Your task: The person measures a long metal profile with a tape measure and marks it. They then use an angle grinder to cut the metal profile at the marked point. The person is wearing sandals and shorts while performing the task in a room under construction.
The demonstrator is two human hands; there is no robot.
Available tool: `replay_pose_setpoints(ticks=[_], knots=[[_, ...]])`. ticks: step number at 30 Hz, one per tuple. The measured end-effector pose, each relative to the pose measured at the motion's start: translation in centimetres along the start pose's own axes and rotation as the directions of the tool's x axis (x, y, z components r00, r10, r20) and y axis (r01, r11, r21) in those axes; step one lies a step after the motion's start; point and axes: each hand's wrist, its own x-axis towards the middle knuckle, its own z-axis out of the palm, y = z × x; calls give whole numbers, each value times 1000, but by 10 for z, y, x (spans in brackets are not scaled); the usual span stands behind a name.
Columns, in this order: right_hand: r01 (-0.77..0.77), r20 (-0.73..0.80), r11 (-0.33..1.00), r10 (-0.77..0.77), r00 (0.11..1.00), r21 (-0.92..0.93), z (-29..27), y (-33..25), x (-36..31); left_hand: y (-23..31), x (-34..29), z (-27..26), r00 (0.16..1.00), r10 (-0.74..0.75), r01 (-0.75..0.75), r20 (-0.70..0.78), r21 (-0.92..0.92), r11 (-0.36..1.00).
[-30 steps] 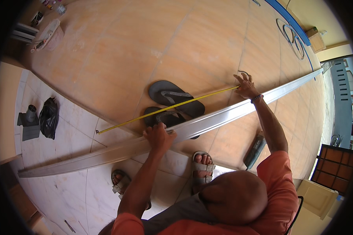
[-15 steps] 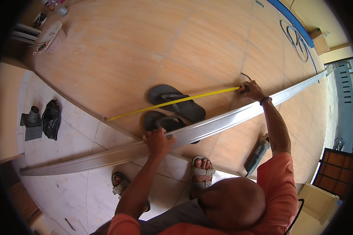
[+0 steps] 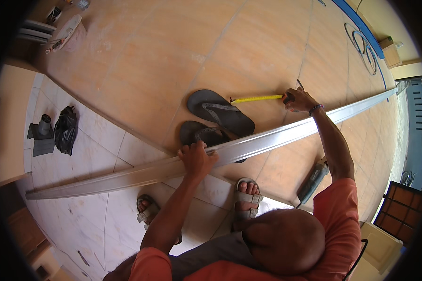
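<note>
A long silver metal channel [image 3: 267,143] lies slantwise across the scene, from near left to far right. My left hand [image 3: 198,160] grips it left of its middle, fingers curled over the far edge. Past the channel, my right hand [image 3: 301,100] is closed around a dark tape measure [image 3: 289,98]. A short length of yellow blade [image 3: 258,99] sticks out of it to the left, its end by a black flip-flop [image 3: 220,112]. A thin dark stick [image 3: 300,84] shows at the right fingers; whether they hold it is unclear.
A second flip-flop [image 3: 197,133] lies partly under the channel. An angle grinder [image 3: 313,182] rests on the floor below my right forearm. At left are a black plastic bag [image 3: 64,131] and a grey pipe fitting [image 3: 44,129]; farther off stands a bucket [image 3: 74,36]. A coiled hose [image 3: 362,49] lies far right.
The yellow blade has drawn back into the tape measure, from a long span across the flip-flops to a short piece. My left hand still grips the channel. The whole view has shifted slightly.
</note>
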Motion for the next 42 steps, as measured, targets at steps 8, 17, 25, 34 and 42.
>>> replay_pose_setpoints(ticks=[8,17,25,34,42], knots=[[-104,-213,982,69,975,-155,45,-10,17,1,0,-1,1000,-4,4,16,4,1000],[145,-358,970,-208,910,-194,67,12,18,-1,2,3,1000,11,-11,9,53,999],[290,-309,956,-285,907,-30,50,-22,6,-4,4,-2,998,-14,13,63,26,1000],[463,-239,814,-400,885,350,57,-101,-18,-10,7,3,999,6,-6,40,7,1000],[759,-468,647,-695,546,-74,86,-95,-6,-12,12,-12,992,103,-98,73,-64,993]])
